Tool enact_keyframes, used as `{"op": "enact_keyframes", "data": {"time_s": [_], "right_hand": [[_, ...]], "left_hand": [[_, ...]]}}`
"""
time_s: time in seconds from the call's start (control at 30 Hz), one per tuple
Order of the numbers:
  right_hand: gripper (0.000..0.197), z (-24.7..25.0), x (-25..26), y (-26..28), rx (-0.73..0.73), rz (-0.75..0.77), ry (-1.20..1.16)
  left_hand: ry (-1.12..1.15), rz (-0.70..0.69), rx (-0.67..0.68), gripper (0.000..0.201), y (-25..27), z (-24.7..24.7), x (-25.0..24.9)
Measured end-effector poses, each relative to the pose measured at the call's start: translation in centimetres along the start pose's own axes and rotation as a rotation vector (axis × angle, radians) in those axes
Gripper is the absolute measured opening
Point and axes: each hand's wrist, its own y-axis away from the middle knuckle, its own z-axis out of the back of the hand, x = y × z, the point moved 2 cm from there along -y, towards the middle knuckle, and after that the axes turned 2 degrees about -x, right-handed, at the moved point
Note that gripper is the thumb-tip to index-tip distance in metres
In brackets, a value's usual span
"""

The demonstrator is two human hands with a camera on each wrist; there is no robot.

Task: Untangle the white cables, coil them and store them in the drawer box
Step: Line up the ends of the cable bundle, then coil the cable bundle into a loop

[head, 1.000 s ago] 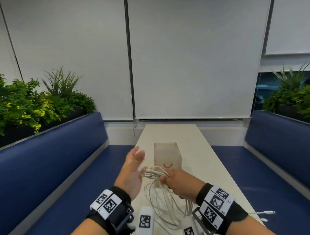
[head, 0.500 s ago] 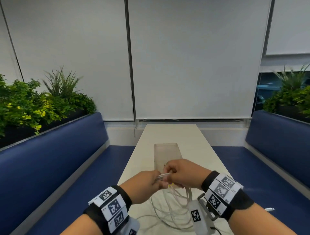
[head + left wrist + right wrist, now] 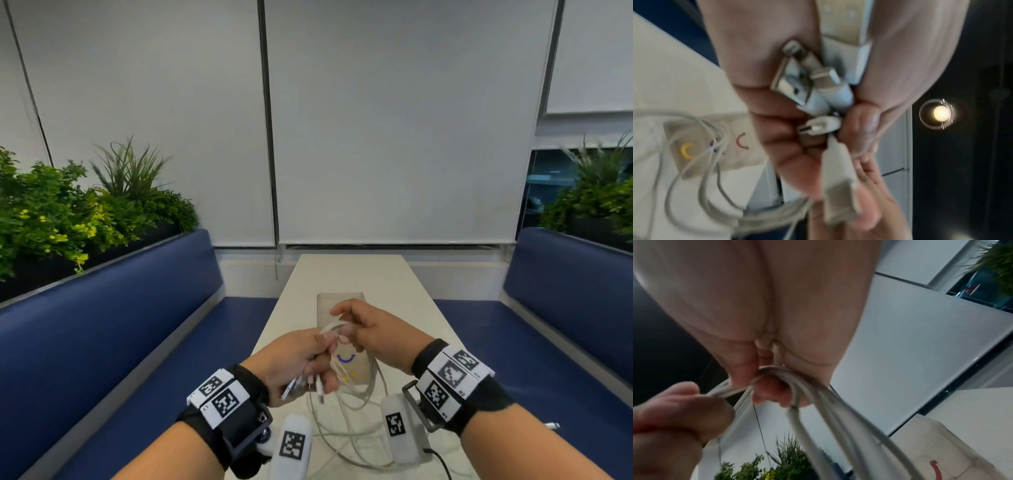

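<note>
Two hands work above the near half of the tabletop [image 3: 387,281]. The left hand [image 3: 291,363] has its fingers curled round a bundle of white cables [image 3: 346,404], with several connector ends [image 3: 305,385] projecting from the near side of the fist. The left wrist view shows these connector ends [image 3: 818,91] packed between the curled fingers and the thumb, including a flat metal plug and narrower plugs.

The right hand [image 3: 373,334] is just to the right of the left hand and slightly farther away. Its thumb and fingers pinch a small loop of the same cables, with the index finger extended to the left. The right wrist view shows the cable strands [image 3: 801,395] bent over a fingertip and running down and away.

Below both hands the cables hang slack and lie in loose curves on the tabletop near the camera. The drawer box [image 3: 342,339], translucent with coloured curved marks on its near face, stands on the tabletop directly behind the hands; its drawers appear pushed in.

Blue benches [image 3: 113,329] flank the tabletop left and right, with green plants [image 3: 68,212] behind the backrests.
</note>
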Motion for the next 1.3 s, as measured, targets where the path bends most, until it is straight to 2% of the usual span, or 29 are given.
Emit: {"op": "enact_keyframes", "data": {"time_s": [0.1,0.27,0.5,0.63,0.67,0.73,0.8,0.83,0.87,0.9,0.93,1.0,1.07,1.13,1.23,1.3], "right_hand": [[0.015,-0.5,-0.4,0.1,0.019,-0.042,-0.028],[0.008,-2.2,-1.6,0.7,-0.017,-0.127,-0.166],[0.015,-2.3,-2.9,1.7,-0.065,-0.197,-0.197],[0.010,-2.8,-3.3,1.8,-0.068,-0.199,-0.220],[0.003,-2.8,-3.5,1.8,-0.072,-0.190,-0.171],[0.023,-2.3,-4.3,2.1,-0.085,-0.163,-0.073],[0.041,-0.8,-5.7,3.1,-0.168,-0.194,0.032],[0.037,0.1,-6.4,3.9,-0.218,-0.220,0.093],[0.024,1.0,-7.3,4.8,-0.231,-0.245,0.177],[0.017,1.6,-8.5,5.9,-0.192,-0.290,0.258],[0.024,1.8,-9.6,6.9,-0.095,-0.357,0.350],[0.029,0.8,-11.9,8.8,0.197,-0.478,0.550],[0.027,-1.2,-14.1,10.2,0.413,-0.522,0.720],[0.030,-3.0,-15.8,10.8,0.494,-0.552,0.764],[0.024,-4.2,-16.5,10.8,0.538,-0.524,0.820],[0.027,-4.4,-16.7,10.7,0.566,-0.505,0.847]], "left_hand": [[0.267,-0.075,-0.026,0.031,-0.4,-0.6,-1.1],[0.430,-0.139,-0.076,0.029,-1.2,-1.1,-0.8],[0.413,-0.123,-0.096,0.031,-1.9,-0.9,0.6],[0.416,-0.124,-0.113,0.032,-2.0,-1.0,0.7],[0.402,-0.124,-0.121,0.031,-2.0,-0.9,0.8],[0.363,-0.124,-0.150,0.031,-1.9,-0.4,0.9],[0.305,-0.123,-0.199,0.030,-1.7,0.6,1.0],[0.276,-0.123,-0.233,0.029,-1.6,1.4,1.0],[0.248,-0.122,-0.271,0.028,-1.5,2.4,1.1],[0.217,-0.116,-0.307,0.028,-1.4,3.4,1.3],[0.184,-0.106,-0.338,0.027,-1.3,4.3,1.6],[0.111,-0.079,-0.381,0.027,-1.1,5.6,2.1],[0.061,-0.052,-0.401,0.027,-1.0,6.1,2.8],[0.037,-0.035,-0.401,0.027,-1.1,5.9,3.4],[0.036,-0.012,-0.394,0.027,-1.2,5.3,3.9],[0.077,-0.007,-0.396,0.027,-1.3,5.0,4.0]]}}
